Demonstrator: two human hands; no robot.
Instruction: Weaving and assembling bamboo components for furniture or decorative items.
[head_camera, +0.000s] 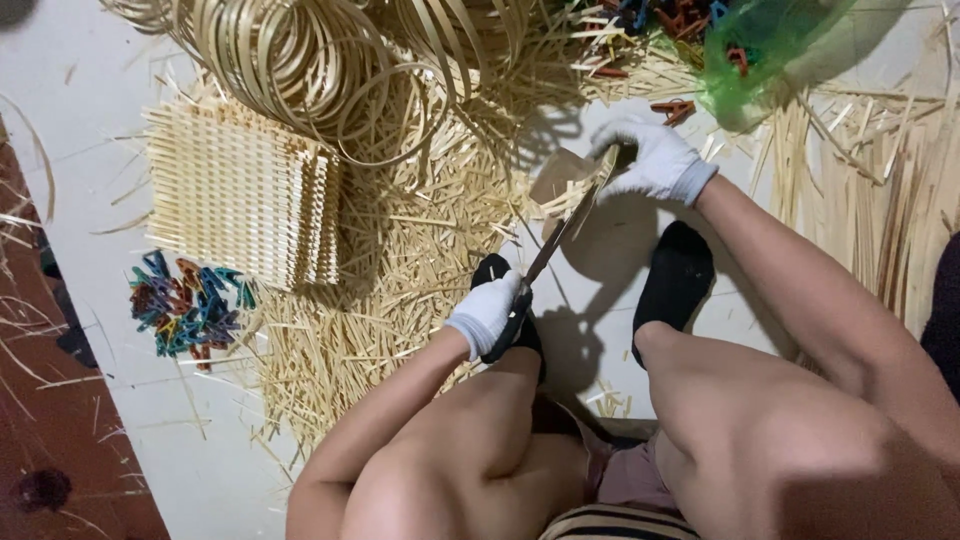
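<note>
My left hand (487, 310), in a white glove, grips the dark handle of a long knife (553, 245) whose blade slants up to the right. My right hand (648, 158), also gloved in white, is closed on a thin bamboo strip (607, 165) at the blade's upper end. A small tan block (557, 178) lies on the floor just under the blade. My two feet in black socks rest on the white floor below the hands.
Loose bamboo slivers (400, 260) cover the floor in a heap. A stack of woven bamboo mats (235, 195) lies at left, coils of bamboo strip (300, 50) above it. Coloured clothes pegs (185, 305) lie far left; a green bag (770, 50) of pegs at top right.
</note>
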